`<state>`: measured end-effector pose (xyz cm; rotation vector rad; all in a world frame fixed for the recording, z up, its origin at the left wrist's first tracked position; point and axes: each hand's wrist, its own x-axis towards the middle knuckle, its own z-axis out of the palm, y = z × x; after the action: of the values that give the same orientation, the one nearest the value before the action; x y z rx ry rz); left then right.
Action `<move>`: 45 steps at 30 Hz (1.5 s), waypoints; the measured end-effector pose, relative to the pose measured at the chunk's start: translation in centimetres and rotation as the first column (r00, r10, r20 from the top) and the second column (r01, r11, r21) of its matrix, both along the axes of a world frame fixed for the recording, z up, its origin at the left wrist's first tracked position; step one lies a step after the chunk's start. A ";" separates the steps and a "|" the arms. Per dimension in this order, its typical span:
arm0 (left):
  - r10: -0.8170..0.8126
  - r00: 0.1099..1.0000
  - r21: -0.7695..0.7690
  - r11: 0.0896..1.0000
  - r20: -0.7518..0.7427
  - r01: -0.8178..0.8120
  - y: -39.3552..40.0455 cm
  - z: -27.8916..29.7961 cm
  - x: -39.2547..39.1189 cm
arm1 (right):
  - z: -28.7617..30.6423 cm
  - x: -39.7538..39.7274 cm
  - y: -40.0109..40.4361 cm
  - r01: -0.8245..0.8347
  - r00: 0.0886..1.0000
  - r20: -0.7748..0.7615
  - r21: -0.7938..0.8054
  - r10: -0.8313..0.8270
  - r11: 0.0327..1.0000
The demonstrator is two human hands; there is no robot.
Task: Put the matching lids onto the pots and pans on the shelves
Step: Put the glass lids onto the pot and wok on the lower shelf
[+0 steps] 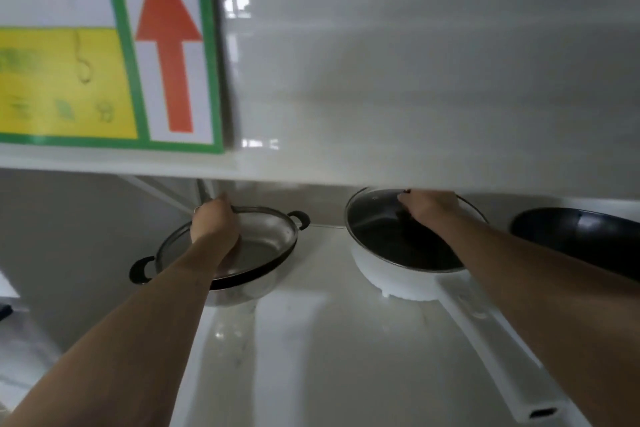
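Note:
On the lower white shelf (311,340) a steel pot (277,236) with two black loop handles stands at the left. My left hand (214,222) grips a glass lid (266,218) by its far rim, tilted over the pot. To the right stands a white frying pan (391,274) with a dark inside and a long white handle (491,343) pointing toward me. My right hand (429,208) is closed on the knob of a glass lid (374,215) that leans over the pan, its near edge at the pan's rim.
The upper white shelf (381,114) hangs low over both pots and hides the back of them. A green, yellow and white sign with a red arrow (166,45) sits at the upper left. A dark pan (581,236) stands at the far right of the lower shelf.

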<state>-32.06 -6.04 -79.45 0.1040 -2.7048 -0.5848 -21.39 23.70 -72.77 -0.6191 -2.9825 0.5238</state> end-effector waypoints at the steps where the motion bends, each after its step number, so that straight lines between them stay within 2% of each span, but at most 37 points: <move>1: 0.000 1.000 -0.002 1.000 -0.011 0.000 0.1 -0.2 0.1 | -0.2 -0.1 0.1 0.013 1.000 -0.002 0.026 -0.013 1.000; 6: 0.003 0.996 -0.045 0.999 -0.087 -0.007 0.2 -1.4 0.6 | -1.1 -0.8 1.3 -0.035 0.999 0.029 0.089 0.033 0.995; 8: -0.007 0.995 -0.035 0.999 -0.096 0.003 0.1 -1.5 0.6 | -1.5 -1.1 1.6 -0.044 0.998 -0.028 0.117 0.047 0.992; 10: -0.010 0.996 -0.025 1.000 -0.092 0.008 0.0 -1.4 0.8 | -1.8 -1.1 1.2 -0.004 0.998 -0.066 0.074 0.008 0.997; 14: -0.008 0.997 0.074 0.997 -0.083 0.014 0.1 -1.4 1.5 | -2.3 -1.4 1.3 0.048 0.996 -0.081 0.030 -0.045 0.998; 16: -0.006 0.998 0.140 0.990 -0.061 0.015 0.2 -1.8 2.0 | -2.5 -1.1 1.4 0.011 0.996 -0.088 0.035 -0.008 0.999; 18: 0.038 0.997 0.113 0.993 -0.063 -0.031 1.1 -1.6 2.4 | -2.5 -0.4 1.7 -0.004 0.993 -0.119 0.012 0.005 1.000; 20: 0.050 0.996 0.021 0.999 -0.069 -0.048 3.8 -0.4 3.9 | -2.2 0.9 2.1 0.008 0.988 -0.156 -0.022 -0.011 1.000; 22: -0.055 0.984 -0.116 0.993 -0.172 0.035 8.0 1.2 6.6 | -1.9 2.1 2.7 0.007 0.984 -0.175 -0.056 -0.017 0.998; 24: -0.232 0.947 -0.316 0.936 -0.221 0.155 13.5 3.4 10.1 | -1.4 3.5 3.5 -0.015 0.969 -0.248 -0.090 -0.008 0.996; 25: -0.266 0.942 -0.332 0.924 -0.207 0.188 16.2 4.4 11.9 | -1.4 4.1 4.6 0.007 0.958 -0.286 -0.096 -0.035 0.995; 27: -0.439 0.894 -0.237 0.882 -0.094 0.408 22.2 5.4 15.2 | -0.6 6.2 6.6 0.139 0.941 -0.303 -0.051 -0.148 0.989; 30: -0.674 0.733 -0.099 0.739 -0.091 0.667 30.3 5.0 20.6 | 0.9 11.4 10.4 0.235 0.958 -0.203 0.144 -0.204 0.961; 32: -0.776 0.625 0.022 0.626 -0.080 0.780 33.8 4.3 24.5 | 0.8 15.4 13.3 0.270 0.959 -0.146 0.199 -0.244 0.942; 33: -0.801 0.593 0.016 0.594 -0.085 0.804 35.3 3.6 26.1 | 0.5 17.4 14.8 0.311 0.948 -0.140 0.197 -0.287 0.930; 35: -0.789 0.604 0.051 0.612 0.116 0.789 37.2 2.6 28.6 | -0.5 20.8 17.7 0.410 0.912 -0.114 0.177 -0.395 0.895; 37: -0.734 0.566 0.048 0.625 0.376 0.779 38.5 1.0 30.0 | -1.2 24.3 19.9 0.486 0.874 -0.102 0.179 -0.475 0.855; 38: -0.690 0.581 0.013 0.649 0.433 0.761 38.6 0.1 30.5 | -1.7 25.9 21.0 0.514 0.857 -0.074 0.192 -0.510 0.836; 41: -0.600 0.649 -0.120 0.684 0.468 0.719 38.4 -1.9 31.3 | -3.6 29.8 23.7 0.532 0.806 0.162 0.223 -0.569 0.817; 43: -0.569 0.684 -0.198 0.685 0.455 0.701 38.3 -2.3 31.3 | -5.6 31.6 25.4 0.525 0.741 0.354 0.224 -0.571 0.821; 45: -0.559 0.692 -0.244 0.669 0.457 0.702 38.3 -2.3 31.3 | -7.5 33.1 26.7 0.507 0.680 0.457 0.271 -0.573 0.818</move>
<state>-0.75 32.23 -81.72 -1.0046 -3.1142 -0.1586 11.76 50.35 -80.30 -1.8165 -2.9804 0.1221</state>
